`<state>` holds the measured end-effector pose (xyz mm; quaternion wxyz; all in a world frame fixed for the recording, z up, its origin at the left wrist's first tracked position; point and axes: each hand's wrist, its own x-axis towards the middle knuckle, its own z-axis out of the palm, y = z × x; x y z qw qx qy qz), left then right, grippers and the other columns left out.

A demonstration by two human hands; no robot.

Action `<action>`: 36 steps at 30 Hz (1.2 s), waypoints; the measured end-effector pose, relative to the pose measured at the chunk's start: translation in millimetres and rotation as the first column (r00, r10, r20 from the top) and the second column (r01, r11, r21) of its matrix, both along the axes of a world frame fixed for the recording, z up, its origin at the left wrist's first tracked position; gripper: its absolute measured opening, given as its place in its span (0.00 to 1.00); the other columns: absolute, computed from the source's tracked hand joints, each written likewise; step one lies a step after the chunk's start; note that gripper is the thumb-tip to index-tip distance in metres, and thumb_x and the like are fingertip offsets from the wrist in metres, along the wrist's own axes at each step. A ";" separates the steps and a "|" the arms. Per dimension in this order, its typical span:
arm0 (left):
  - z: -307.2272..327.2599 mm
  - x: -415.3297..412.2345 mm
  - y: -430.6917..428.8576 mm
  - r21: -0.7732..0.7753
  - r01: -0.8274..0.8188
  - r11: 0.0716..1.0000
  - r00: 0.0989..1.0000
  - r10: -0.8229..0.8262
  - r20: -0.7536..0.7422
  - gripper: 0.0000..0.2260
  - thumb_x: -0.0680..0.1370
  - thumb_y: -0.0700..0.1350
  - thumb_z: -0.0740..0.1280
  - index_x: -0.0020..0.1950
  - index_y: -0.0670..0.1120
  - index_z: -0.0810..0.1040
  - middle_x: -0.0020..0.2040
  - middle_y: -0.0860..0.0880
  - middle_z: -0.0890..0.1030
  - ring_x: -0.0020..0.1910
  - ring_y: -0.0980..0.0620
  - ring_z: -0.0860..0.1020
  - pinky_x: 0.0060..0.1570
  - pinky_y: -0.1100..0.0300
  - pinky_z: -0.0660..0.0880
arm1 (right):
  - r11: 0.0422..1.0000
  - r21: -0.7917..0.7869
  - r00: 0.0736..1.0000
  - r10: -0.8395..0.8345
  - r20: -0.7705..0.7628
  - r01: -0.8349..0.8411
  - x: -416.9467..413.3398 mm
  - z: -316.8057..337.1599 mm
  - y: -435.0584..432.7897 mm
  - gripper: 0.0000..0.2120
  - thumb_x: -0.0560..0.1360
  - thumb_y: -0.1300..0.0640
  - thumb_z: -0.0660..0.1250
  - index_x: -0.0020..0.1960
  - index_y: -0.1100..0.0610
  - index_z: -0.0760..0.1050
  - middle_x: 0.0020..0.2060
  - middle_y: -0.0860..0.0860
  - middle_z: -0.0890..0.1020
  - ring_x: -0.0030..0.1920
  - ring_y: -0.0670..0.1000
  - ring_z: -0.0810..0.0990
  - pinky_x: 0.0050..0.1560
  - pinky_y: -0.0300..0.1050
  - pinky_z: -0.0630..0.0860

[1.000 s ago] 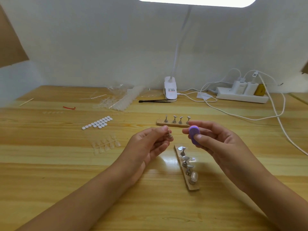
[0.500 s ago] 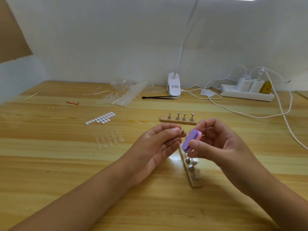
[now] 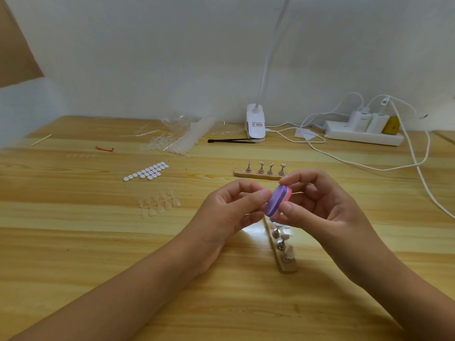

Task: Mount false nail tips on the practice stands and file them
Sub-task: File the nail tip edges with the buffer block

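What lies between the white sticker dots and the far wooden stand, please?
Nothing: the head view shows only bare table between the white sticker dots and the far wooden stand.

Purple-and-pink file block (image 3: 277,202) — pale striped wooden table (image 3: 73,242).

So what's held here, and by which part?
The right hand pinches the purple-and-pink buffer block, thumb at its lower end, fingers at its upper. The left hand pinches its fingertips together; anything between is hidden.

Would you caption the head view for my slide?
Right hand holds purple file block at left hand's pinched fingertips above a nail stand.
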<state>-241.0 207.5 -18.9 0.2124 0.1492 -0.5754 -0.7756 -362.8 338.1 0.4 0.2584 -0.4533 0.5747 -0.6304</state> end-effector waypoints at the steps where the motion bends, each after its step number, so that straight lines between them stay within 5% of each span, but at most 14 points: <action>1: -0.3 -0.1 -0.4 0.005 -0.003 1.000 1.000 0.003 -0.001 0.02 0.70 0.48 0.74 0.38 0.54 0.83 0.41 0.52 0.83 0.42 0.57 0.82 0.45 0.67 0.77 | 1.000 0.000 1.000 -0.013 -0.005 0.013 0.0 -0.5 -0.4 0.16 0.64 0.53 0.73 0.51 0.53 0.78 0.47 0.55 0.83 0.48 0.56 0.84 0.50 0.52 0.82; 7: -1.0 0.2 -0.6 0.017 0.026 1.000 0.999 -0.025 -0.025 0.03 0.71 0.46 0.73 0.39 0.53 0.81 0.43 0.52 0.83 0.44 0.58 0.82 0.46 0.67 0.77 | 0.998 -0.020 0.998 -0.056 0.003 0.056 -1.0 -1.1 -1.3 0.19 0.63 0.52 0.74 0.52 0.53 0.77 0.48 0.56 0.83 0.49 0.57 0.84 0.52 0.57 0.81; 13: -0.8 1.3 -1.0 -0.022 0.013 1.000 0.998 -0.014 -0.064 0.02 0.73 0.46 0.72 0.40 0.52 0.82 0.43 0.49 0.84 0.43 0.54 0.82 0.48 0.65 0.78 | 1.000 0.002 0.998 0.005 -0.056 -0.005 5.1 -3.5 0.2 0.16 0.65 0.56 0.74 0.51 0.56 0.75 0.48 0.54 0.83 0.50 0.53 0.84 0.46 0.47 0.83; 20: -3.1 0.5 -0.6 0.022 0.010 1.000 0.995 -0.008 -0.096 0.03 0.71 0.46 0.74 0.40 0.51 0.81 0.43 0.49 0.83 0.46 0.52 0.83 0.51 0.64 0.78 | 0.997 -0.021 0.997 -0.071 -0.011 0.071 3.7 -3.5 -1.2 0.18 0.64 0.53 0.74 0.51 0.56 0.75 0.48 0.56 0.84 0.50 0.56 0.84 0.51 0.58 0.81; 36: -2.4 -0.7 -1.5 0.045 -0.017 0.999 0.996 0.021 -0.083 0.02 0.70 0.45 0.74 0.40 0.49 0.82 0.42 0.49 0.83 0.44 0.55 0.82 0.49 0.67 0.77 | 0.992 -0.060 0.992 -0.118 -0.037 0.116 3.4 -2.8 -2.0 0.16 0.66 0.57 0.74 0.52 0.57 0.75 0.47 0.54 0.84 0.50 0.54 0.84 0.51 0.54 0.82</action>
